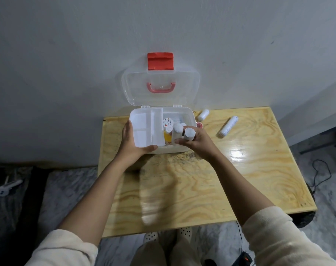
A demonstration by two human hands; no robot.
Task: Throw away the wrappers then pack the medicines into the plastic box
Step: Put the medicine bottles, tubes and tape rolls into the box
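Two hands are at the plastic box (179,149), and from the head view I judge the packing to be well along. The box stands at the far edge of the wooden table (201,181) with its clear lid (188,87) thrown back against the wall.

My right hand (199,142) is curled round a white-capped bottle (189,133), held upright just above the box's open right half. Other bottles already stand there, one of them yellow (168,138). The free room looks to lie straight below and a little beyond the hand, so I would lower the bottle with its long axis kept vertical.

My left hand (131,143) grips the near-left corner of the white divided tray (146,129), thumb along its front edge. The tray covers the box's left half.

Still outside are two white rolls (228,126), lying right of the box and nearer the right hand.
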